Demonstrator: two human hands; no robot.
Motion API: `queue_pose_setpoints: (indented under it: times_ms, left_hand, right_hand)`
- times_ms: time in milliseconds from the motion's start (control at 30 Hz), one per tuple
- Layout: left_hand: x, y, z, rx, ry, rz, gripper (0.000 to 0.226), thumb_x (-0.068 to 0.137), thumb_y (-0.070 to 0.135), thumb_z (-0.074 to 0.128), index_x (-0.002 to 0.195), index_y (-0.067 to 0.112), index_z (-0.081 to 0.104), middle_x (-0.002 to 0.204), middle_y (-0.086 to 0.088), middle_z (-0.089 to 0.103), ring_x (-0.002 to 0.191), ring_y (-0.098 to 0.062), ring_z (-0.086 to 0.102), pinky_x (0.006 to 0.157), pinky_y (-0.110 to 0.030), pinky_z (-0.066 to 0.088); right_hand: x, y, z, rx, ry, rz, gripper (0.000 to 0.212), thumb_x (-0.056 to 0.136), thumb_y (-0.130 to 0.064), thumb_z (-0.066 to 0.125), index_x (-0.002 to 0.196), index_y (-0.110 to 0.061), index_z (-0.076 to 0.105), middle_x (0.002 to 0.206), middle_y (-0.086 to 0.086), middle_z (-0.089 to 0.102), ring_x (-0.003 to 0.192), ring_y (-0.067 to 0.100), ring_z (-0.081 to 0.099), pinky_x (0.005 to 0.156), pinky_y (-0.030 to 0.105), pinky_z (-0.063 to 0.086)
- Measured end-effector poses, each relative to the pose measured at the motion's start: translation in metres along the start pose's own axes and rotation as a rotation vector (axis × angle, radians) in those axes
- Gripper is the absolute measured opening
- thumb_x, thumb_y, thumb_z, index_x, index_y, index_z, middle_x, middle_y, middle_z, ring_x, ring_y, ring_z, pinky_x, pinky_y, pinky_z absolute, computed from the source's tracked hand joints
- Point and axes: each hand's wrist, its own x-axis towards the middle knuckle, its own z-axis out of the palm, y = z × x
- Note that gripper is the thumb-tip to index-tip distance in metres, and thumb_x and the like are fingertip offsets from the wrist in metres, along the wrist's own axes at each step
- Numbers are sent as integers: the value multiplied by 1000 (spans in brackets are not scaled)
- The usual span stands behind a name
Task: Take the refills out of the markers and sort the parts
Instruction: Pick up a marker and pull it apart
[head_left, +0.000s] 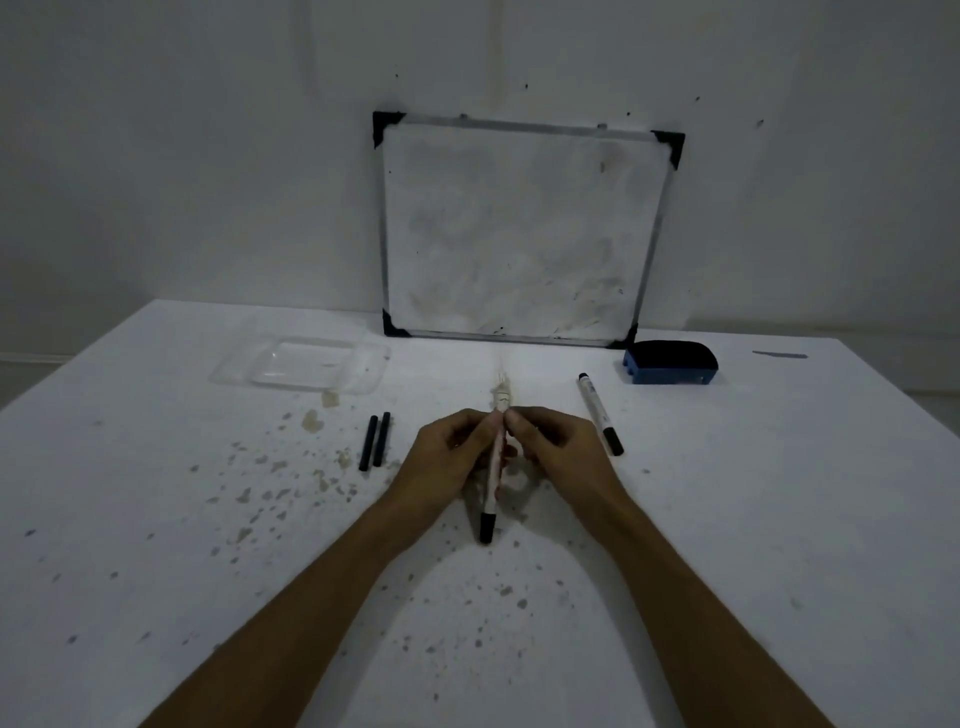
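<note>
A white marker (493, 480) with a black cap at its near end is held over the table's middle. My left hand (447, 457) grips its barrel from the left. My right hand (550, 447) pinches the marker's far end with the fingertips. Two black refills (375, 441) lie side by side on the table, left of my hands. A second white marker (600, 413) with a black cap lies to the right of my hands. A small pale object (502, 395) rests just beyond my fingertips; what it is stays unclear.
A clear plastic tray (304, 366) sits at the back left. A whiteboard (524, 234) leans on the wall, with a blue and black eraser (670, 362) at its right foot. The white table (156, 519) is speckled with stains.
</note>
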Motion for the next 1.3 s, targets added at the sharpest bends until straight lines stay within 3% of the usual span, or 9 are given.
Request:
queue_pose_setpoints:
  times_ms: [133, 300, 467, 567, 700, 833, 900, 1100, 1300]
  left_hand:
    - [0, 1, 1, 26, 1, 1, 36, 98, 40, 63, 100, 7, 78, 85, -5, 81, 76, -15, 77, 71, -20, 58]
    - [0, 3, -1, 122, 114, 108, 49, 92, 60, 51, 102, 13, 61, 78, -4, 66, 69, -17, 65, 66, -32, 55]
    - [-5, 4, -11, 272, -39, 268, 34, 106, 50, 36, 114, 23, 54, 75, 11, 57, 66, -11, 53, 61, -27, 48]
    - [-5, 1, -13, 412, -130, 314, 31, 111, 38, 35, 101, 18, 56, 69, 16, 53, 59, -2, 46, 58, -18, 41]
    - [-4, -1, -15, 593, -142, 414, 36, 112, 32, 33, 78, 34, 44, 65, 15, 49, 59, -4, 47, 60, -14, 35]
    - [9, 1, -13, 664, -97, 268, 45, 111, 38, 33, 69, 35, 49, 65, 11, 55, 61, 1, 56, 64, -19, 40]
    - [10, 3, -14, 701, -77, 200, 47, 111, 41, 33, 68, 36, 51, 64, 13, 55, 62, 12, 57, 61, -10, 39]
    - [-9, -2, -18, 627, -158, 294, 40, 111, 46, 26, 86, 23, 47, 61, 3, 50, 50, -7, 42, 51, -18, 36]
    - [-6, -9, -7, 778, -84, 424, 48, 111, 32, 31, 65, 37, 41, 51, 13, 42, 46, -6, 46, 53, -12, 30]
  right_hand:
    - [1, 1, -4, 24, -34, 32, 27, 98, -34, 62, 114, -16, 75, 92, -11, 77, 82, 3, 68, 74, 20, 51]
    - [-1, -14, -2, 461, -186, 182, 31, 107, -25, 46, 115, -2, 64, 92, 16, 67, 77, 28, 65, 74, 40, 55]
    - [-5, -16, -3, 13, -327, 127, 28, 106, -34, 49, 114, -15, 67, 80, 7, 62, 49, 12, 45, 44, 23, 37]
    - [-6, -11, -9, 106, -394, 241, 30, 105, -35, 50, 103, -14, 70, 70, 3, 57, 46, 11, 36, 43, 22, 26]
    - [-6, -7, -19, 198, -535, 354, 34, 103, -40, 52, 97, -19, 78, 67, -2, 48, 51, 13, 26, 48, 30, 13]
    - [-12, -4, -6, -183, -258, 1, 31, 103, -36, 55, 114, -18, 78, 64, -17, 63, 49, 5, 54, 47, 14, 37]
    - [-11, 1, -1, -317, -186, -133, 29, 102, -37, 57, 112, -20, 79, 67, -15, 68, 56, 6, 62, 53, 14, 44]
    - [-3, -14, -17, 70, -491, 356, 43, 104, -44, 49, 94, -13, 79, 64, 2, 40, 48, 13, 29, 40, 22, 22]
    - [-5, -17, -26, -20, -616, 358, 44, 104, -44, 45, 80, -29, 79, 61, -1, 36, 48, 12, 27, 43, 25, 20]
